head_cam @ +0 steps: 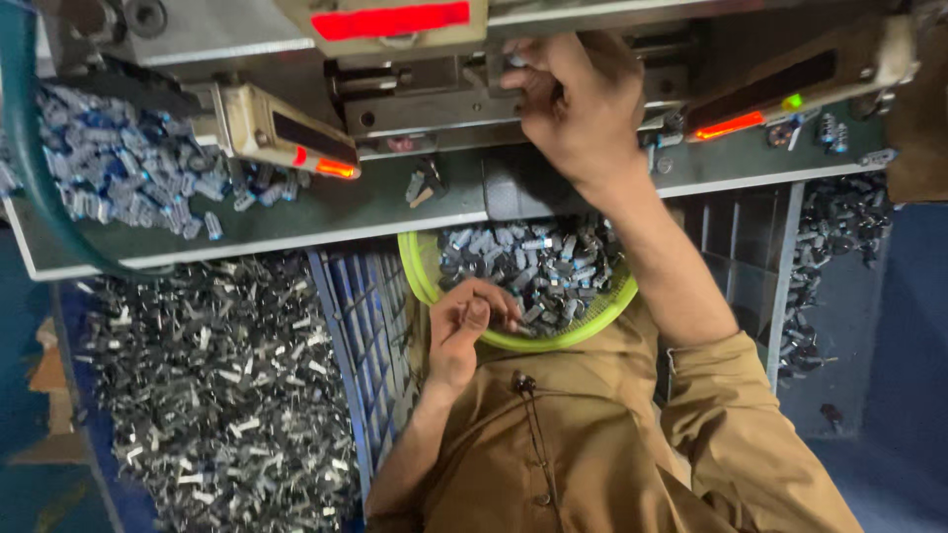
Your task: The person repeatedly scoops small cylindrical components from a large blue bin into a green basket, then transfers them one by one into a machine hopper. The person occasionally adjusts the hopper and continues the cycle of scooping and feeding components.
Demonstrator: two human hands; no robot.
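**Feeding small parts from bowl to machine**

While the right hand (578, 99) reached up into the grey metal machine (434, 99), its fingers were curled together around the feed slot — whether they pinched a part there I cannot tell, since the knuckles hid the tips. The left hand (464, 326) rested on the near rim of the round yellow-green plastic bowl (420, 271), fingers loosely bent and the thumb laid over them, touching the small grey and silver metal parts (538, 266) heaped inside. That bowl sat in the lap, tucked just under the edge of the grey-green bench (326, 212) — a spot that likely kept the supply close below the slot, so each hand had only a short reach. Two cream-coloured bars with glowing red-orange lights (296, 133) flanked the working area on either side. A pile of blue and silver pieces (118, 163) lay on the bench at the far left, and a blue slatted crate (355, 326) beside the knee stood by a mass of dark metal bits (217, 385).
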